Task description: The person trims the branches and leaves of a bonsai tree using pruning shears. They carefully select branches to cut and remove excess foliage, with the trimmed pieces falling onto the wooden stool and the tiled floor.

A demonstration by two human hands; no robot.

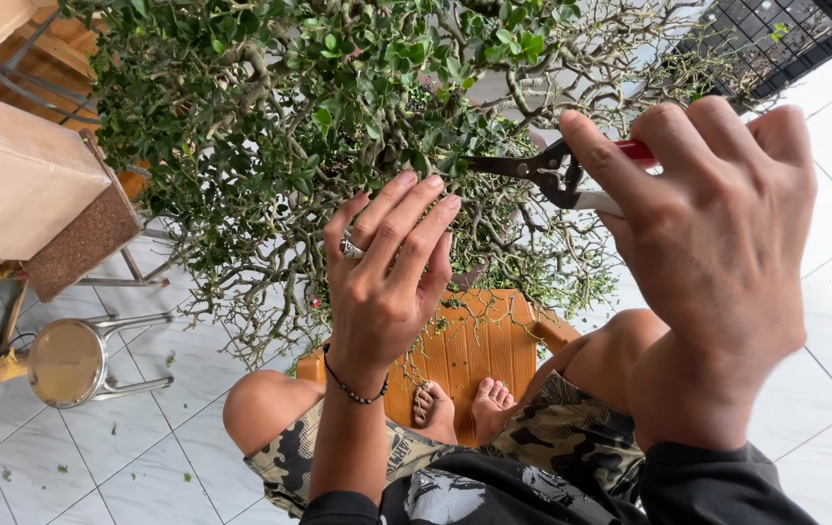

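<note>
A bushy bonsai tree with small green leaves and many bare grey twigs fills the upper middle of the head view. My right hand grips pruning shears with red and white handles; the dark blades point left into the foliage. My left hand, with a ring and a beaded wristband, reaches up with fingers together, its fingertips touching the leafy twigs just left of the blades. It holds nothing I can make out.
The tree stands on an orange wooden stand, my bare feet resting on it. A metal stool and a brown padded seat are at the left. White floor tiles carry scattered leaf clippings. A dark grille is at top right.
</note>
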